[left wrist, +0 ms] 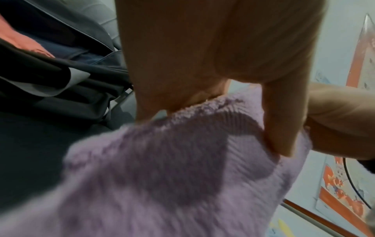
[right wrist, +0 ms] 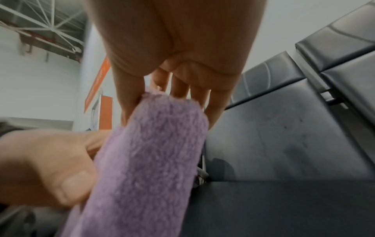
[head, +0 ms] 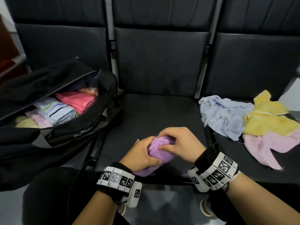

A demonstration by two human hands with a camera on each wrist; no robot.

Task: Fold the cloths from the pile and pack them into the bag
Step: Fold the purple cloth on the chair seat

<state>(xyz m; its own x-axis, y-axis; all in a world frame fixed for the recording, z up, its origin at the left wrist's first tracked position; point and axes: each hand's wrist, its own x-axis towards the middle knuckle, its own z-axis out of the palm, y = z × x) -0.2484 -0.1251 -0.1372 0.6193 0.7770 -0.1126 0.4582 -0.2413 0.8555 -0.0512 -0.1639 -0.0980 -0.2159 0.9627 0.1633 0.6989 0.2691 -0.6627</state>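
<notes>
A purple cloth (head: 159, 155), rolled into a thick bundle, lies at the front of the middle seat. My left hand (head: 142, 154) wraps around its left side, thumb on top. My right hand (head: 177, 141) grips its far end, fingers curled over the edge. The wrist views show the same purple cloth (left wrist: 182, 168) (right wrist: 150, 154) with fingers pressed into it. A black bag (head: 78, 127) stands open on the left seat, holding folded cloths, pink (head: 78, 100) and striped (head: 56, 111) among them. The pile on the right seat has a blue cloth (head: 225, 116), a yellow cloth (head: 266, 117) and a pink cloth (head: 266, 148).
Three dark padded seats (head: 162, 62) stand in a row with metal dividers between them. A black cable (head: 78, 172) runs by my left wrist. The front edge of the seat lies just under my wrists.
</notes>
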